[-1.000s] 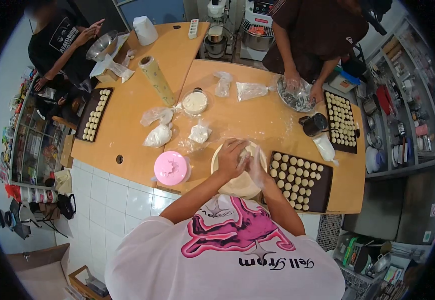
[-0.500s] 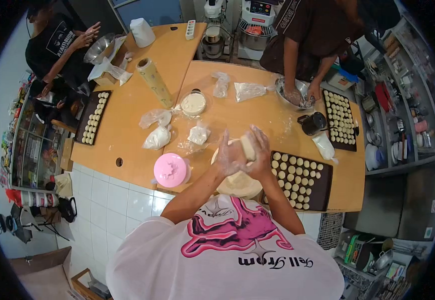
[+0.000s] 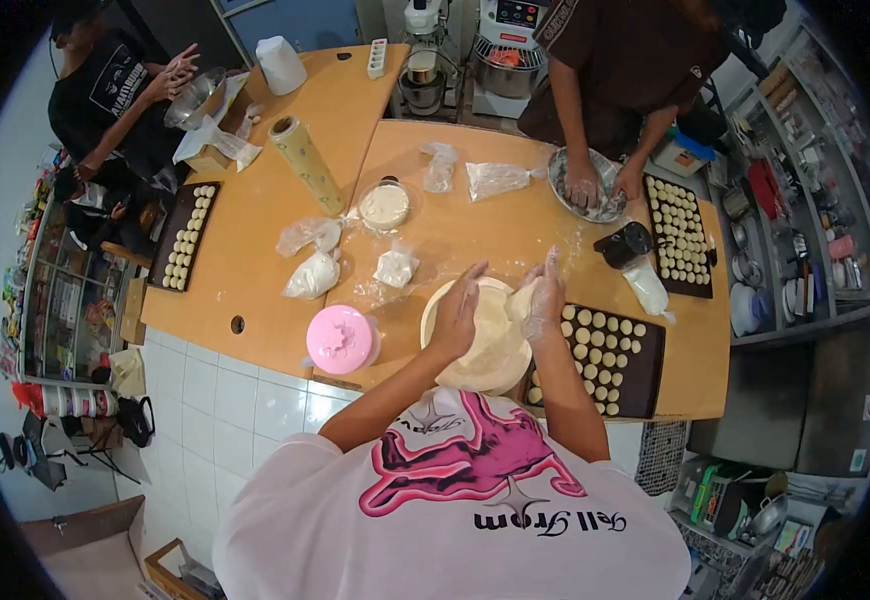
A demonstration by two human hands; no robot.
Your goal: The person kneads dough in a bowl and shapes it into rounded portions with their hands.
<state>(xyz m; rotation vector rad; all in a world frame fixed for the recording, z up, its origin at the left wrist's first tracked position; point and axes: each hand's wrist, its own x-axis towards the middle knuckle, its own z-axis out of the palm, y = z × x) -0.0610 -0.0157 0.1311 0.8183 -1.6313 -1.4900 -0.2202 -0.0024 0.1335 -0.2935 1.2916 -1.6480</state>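
Observation:
My left hand (image 3: pixel 457 316) is over the left side of a round cream bowl (image 3: pixel 485 355), fingers stretched out and nothing in it. Over the bowl's right rim, my right hand (image 3: pixel 543 302) is wrapped round a pale piece of dough (image 3: pixel 522 303). The two hands are apart. Pale flour or dough lies in the bowl. A dark tray (image 3: pixel 643 372) with rows of small round dough balls stands just right of the bowl.
Left of the bowl are a pink-lidded container (image 3: pixel 340 339) and bags of white powder (image 3: pixel 313 275). A black jug (image 3: pixel 625 245) stands at the right. One co-worker's hands are in a metal bowl (image 3: pixel 587 186); another person stands back left.
My hands came together over the bowl, then moved apart, the right one with the dough. At the back right, the co-worker's hands shifted in the metal bowl.

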